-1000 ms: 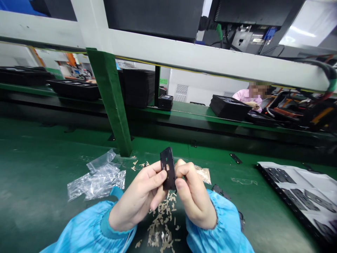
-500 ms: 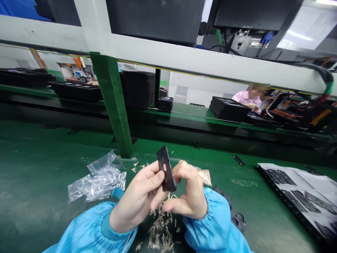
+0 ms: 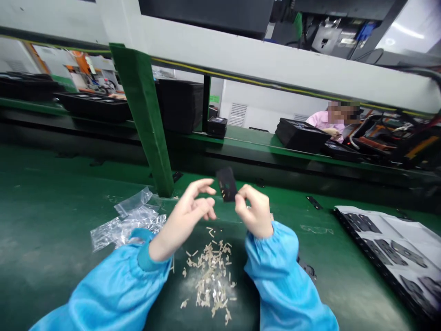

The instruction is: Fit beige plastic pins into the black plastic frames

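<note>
A flat black rectangular part (image 3: 226,184) with small light marks near its left edge is raised above the bench. Its lower right corner is pinched between the thumb and fingers of my right hand (image 3: 254,209). Just left of the part, my left hand (image 3: 193,209) has its fingers apart and holds nothing. Below both hands, a heap of small beige cut pieces (image 3: 212,271) is scattered over the green bench top (image 3: 55,220).
Crumpled clear plastic bags (image 3: 132,220) lie left of a green post (image 3: 148,119). At the right stands a white-lined tray (image 3: 409,230) of flat black parts. Black trays (image 3: 299,134) are stacked on the back shelf, where a person in pink (image 3: 325,120) sits.
The black part has passed from my left hand to my right and now shows its flat face. My left hand has let go and opened. The view has tilted down slightly.
</note>
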`<move>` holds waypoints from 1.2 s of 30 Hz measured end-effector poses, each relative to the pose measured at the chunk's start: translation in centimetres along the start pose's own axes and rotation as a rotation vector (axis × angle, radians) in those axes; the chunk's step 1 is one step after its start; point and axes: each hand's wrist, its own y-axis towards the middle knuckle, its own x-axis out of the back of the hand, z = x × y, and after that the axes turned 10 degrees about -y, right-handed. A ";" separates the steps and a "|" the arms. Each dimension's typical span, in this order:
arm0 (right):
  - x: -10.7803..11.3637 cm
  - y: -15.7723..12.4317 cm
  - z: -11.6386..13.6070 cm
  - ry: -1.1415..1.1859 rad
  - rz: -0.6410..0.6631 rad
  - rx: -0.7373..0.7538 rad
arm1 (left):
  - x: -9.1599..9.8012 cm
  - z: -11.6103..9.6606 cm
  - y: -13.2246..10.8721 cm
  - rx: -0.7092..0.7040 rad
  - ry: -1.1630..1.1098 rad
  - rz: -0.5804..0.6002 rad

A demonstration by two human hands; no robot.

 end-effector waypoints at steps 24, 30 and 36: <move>-9.6 -3.5 -0.8 0.104 0.635 0.270 | 4.8 8.0 2.1 0.128 0.715 0.456; -10.2 -2.8 -1.3 0.304 0.529 0.246 | 3.9 8.1 3.4 0.166 0.605 0.365; -8.1 -1.5 -1.5 0.519 0.244 0.188 | 3.6 8.2 3.7 0.333 0.355 0.291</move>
